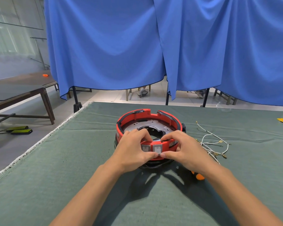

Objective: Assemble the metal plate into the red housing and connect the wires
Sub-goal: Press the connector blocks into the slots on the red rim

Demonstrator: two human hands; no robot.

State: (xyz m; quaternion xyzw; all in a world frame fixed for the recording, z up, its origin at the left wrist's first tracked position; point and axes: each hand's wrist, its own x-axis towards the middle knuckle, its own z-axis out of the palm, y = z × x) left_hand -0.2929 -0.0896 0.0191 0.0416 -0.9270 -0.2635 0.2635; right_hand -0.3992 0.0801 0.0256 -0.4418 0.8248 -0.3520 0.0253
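Red housing [167, 119] sits on the green cloth [72, 160] with the metal plate [151, 123] lying flat inside its ring. Both hands grasp its near wall (the side with two rocker switches [152, 148]): left hand [132, 150] and right hand [186, 150] curl fingers over the rim, thumbs meeting below. White wires [211, 144] lie loose just beside the housing's right.

blue curtain [104, 46], green cloth [55, 168], wooden table [23, 88]
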